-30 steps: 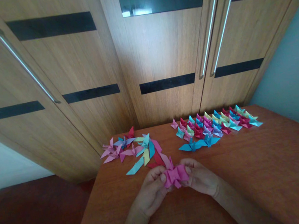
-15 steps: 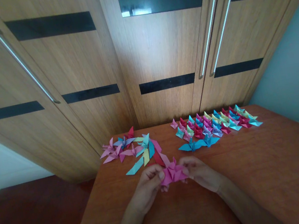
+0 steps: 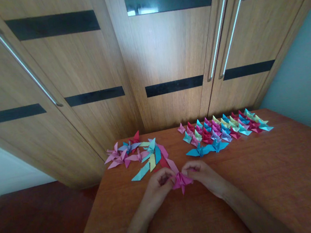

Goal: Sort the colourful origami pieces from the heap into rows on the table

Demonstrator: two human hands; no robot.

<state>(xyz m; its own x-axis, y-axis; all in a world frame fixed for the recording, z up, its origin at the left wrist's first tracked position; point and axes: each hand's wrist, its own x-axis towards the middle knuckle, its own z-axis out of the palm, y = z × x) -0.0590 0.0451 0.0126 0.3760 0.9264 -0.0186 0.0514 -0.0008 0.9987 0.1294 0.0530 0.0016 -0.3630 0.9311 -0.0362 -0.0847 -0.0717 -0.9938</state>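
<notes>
A person's two bare hands meet over the near part of a reddish-brown counter (image 3: 271,185), pinching a magenta folded paper (image 3: 182,180) between them. The left hand (image 3: 158,188) grips its left side and the right hand (image 3: 207,177) its right, the fingertips partly covering both edges; a narrow point hangs down at the middle. Whether the paper touches the surface below is hard to tell, and its underside is out of sight. The forearms are cut off by the bottom edge of the frame.

Just beyond the left hand, a pale pink strip (image 3: 172,165) runs to the magenta paper, and a red piece (image 3: 164,162) is partly hidden behind the fingers. Farther left, pink, blue and yellow paper cranes (image 3: 119,161) overlap so closely that their count is uncertain. Beyond the right hand lie two blue cranes (image 3: 200,151), wings meeting, before tight rows of small multicoloured folded papers (image 3: 206,137), the rear ones masked by those in front. Wood-panelled cabinet doors (image 3: 163,49), cropped at the top, rise behind; the lower left corner falls into shadow.
</notes>
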